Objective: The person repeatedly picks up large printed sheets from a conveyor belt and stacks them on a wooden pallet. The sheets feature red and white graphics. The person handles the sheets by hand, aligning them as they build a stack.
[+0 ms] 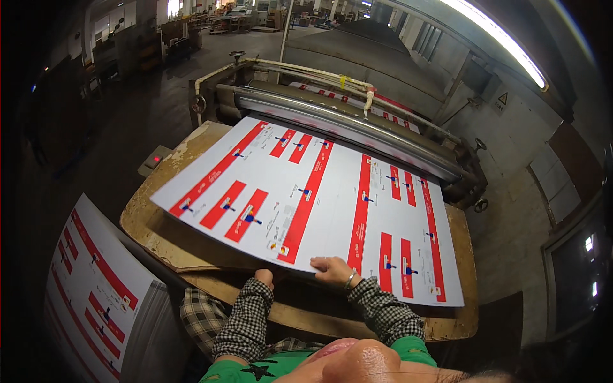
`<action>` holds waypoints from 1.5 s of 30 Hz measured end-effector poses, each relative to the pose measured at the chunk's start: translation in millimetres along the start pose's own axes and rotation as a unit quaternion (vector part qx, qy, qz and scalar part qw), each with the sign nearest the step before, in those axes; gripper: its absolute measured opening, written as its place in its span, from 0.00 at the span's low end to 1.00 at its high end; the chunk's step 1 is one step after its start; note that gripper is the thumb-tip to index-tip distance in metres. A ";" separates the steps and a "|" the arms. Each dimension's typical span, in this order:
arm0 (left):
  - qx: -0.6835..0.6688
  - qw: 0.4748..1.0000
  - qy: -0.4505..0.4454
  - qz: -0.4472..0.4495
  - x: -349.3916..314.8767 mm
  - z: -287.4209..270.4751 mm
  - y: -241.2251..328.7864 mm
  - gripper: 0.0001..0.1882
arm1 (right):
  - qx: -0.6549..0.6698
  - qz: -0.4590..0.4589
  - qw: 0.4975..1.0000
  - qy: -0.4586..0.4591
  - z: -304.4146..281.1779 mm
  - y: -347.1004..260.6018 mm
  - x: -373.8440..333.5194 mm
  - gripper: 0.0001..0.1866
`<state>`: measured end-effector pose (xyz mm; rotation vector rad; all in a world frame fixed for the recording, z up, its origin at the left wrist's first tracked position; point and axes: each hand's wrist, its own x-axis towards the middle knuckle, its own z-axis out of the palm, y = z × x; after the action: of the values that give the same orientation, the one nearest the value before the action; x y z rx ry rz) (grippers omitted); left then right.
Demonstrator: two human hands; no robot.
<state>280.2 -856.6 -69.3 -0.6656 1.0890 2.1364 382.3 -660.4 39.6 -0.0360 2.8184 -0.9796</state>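
Observation:
A large white printed sheet (338, 191) with red bands and small blue figures lies on a worn wooden feed table (143, 223). Its far edge meets the long metal roller (345, 124) of a machine. My right hand (335, 271), with a bracelet at the wrist, grips the sheet's near edge around the middle. Just left of it, my left hand (264, 276) is at the sheet's near edge by the table front; its fingers are hidden. Checked sleeves cover both forearms.
A stack of similar printed sheets (89, 287) stands at the lower left, its top sheet curled upward. Beside the table is a control box (155, 159) with a lit red button. Handwheels (480, 205) stick out from the machine's side. More printed sheet shows behind the roller.

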 end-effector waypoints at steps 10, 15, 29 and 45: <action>0.047 0.985 -0.165 0.013 -1.8 -8.9 -2.6 0.19 | -0.083 0.107 0.989 0.059 2.3 69.0 67.1 0.22; 0.054 0.983 -0.175 0.011 -1.9 -11.5 -1.7 0.19 | -0.157 0.031 0.987 -0.002 26.2 47.7 42.1 0.43; 0.009 0.998 -0.054 0.026 -13.7 -0.8 -4.6 0.19 | 0.049 0.009 0.997 0.066 -29.6 11.8 4.1 0.15; 0.041 0.987 -0.155 0.016 -1.4 -7.8 -3.4 0.20 | -0.060 0.131 0.988 0.060 -0.8 68.1 66.8 0.27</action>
<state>284.8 -862.1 -74.2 -0.2670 1.0139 2.1202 318.2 -611.4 -11.2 0.3828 2.8884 -0.7762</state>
